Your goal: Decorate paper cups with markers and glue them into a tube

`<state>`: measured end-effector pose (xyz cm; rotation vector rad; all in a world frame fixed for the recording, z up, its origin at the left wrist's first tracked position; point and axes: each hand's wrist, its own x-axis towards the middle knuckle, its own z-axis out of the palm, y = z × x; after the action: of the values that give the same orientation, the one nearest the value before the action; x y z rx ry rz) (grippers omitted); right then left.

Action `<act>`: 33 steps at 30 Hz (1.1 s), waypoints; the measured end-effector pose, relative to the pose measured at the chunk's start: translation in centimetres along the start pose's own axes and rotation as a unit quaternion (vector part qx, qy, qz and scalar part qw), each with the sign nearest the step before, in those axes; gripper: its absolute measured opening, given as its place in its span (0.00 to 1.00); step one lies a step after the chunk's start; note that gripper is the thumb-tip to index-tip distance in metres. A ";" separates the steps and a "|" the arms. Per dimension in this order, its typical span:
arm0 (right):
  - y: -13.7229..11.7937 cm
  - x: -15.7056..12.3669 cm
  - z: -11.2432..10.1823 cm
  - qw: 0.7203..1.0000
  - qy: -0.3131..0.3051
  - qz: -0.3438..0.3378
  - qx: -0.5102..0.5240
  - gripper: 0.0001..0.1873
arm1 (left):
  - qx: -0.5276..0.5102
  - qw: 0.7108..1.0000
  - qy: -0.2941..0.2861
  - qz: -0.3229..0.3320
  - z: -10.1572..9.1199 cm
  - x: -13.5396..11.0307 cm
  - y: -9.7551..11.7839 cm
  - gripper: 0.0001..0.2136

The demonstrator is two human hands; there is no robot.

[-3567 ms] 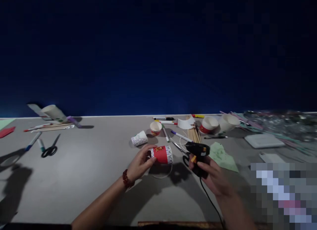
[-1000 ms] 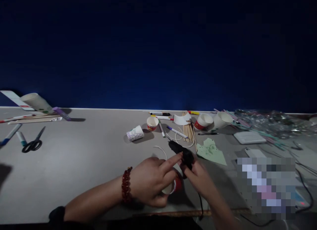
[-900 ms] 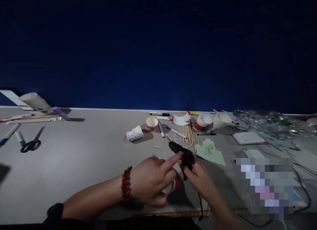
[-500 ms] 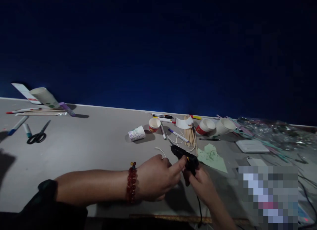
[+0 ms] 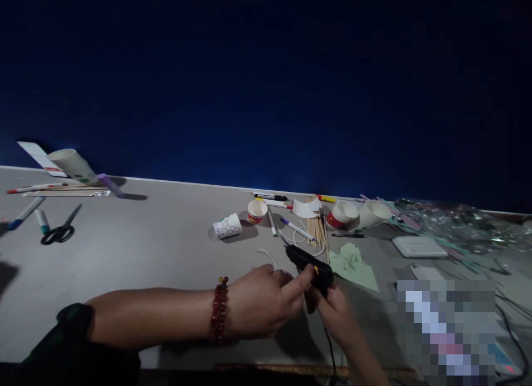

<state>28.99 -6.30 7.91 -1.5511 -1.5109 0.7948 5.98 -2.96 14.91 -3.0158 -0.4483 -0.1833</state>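
Closed around the handle of the glue gun (image 5: 310, 260), the right hand (image 5: 337, 317) holds it just above the table (image 5: 166, 247), near the front edge and a little right of the middle. The glue gun is small and black, with a little orange-yellow part where the fingers meet it. Its nozzle points away from the person and to the left. A thin black cord (image 5: 330, 350) runs from the handle down to the table edge.

The left hand (image 5: 264, 303), with a red bead bracelet (image 5: 219, 308) on the wrist, lies just beside it. Its fingers are curled and the index finger (image 5: 302, 276) stretches out to touch the body of the gun. Whether this hand holds something under it, I cannot tell.

Behind the gun lie a white string (image 5: 268, 255), a bundle of wooden sticks (image 5: 318, 230) and a green paper (image 5: 356, 264). Black scissors (image 5: 58, 233) lie far to the left.
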 end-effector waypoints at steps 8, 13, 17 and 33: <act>0.2 -0.1 -0.1 0.954 0.039 0.136 0.265 0.26 | -0.294 0.917 0.196 -0.184 6.0 -5.2 -3.3 0.26; -0.8 -0.4 -0.1 0.922 0.028 0.161 0.352 0.24 | -0.470 0.774 0.260 -0.335 10.4 -6.4 -4.8 0.19; -0.8 -0.8 -0.1 0.922 -0.012 0.161 0.352 0.24 | -0.509 0.744 0.280 -0.329 11.1 -5.3 -4.3 0.22; -3.2 -2.4 -0.4 0.985 -0.156 0.070 0.018 0.24 | -0.440 0.786 0.319 -0.294 9.9 -3.8 -2.8 0.22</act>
<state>27.63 -8.93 10.63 -1.5714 -1.6088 1.1854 2.64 -0.37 4.85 -3.0764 -1.5310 -1.8458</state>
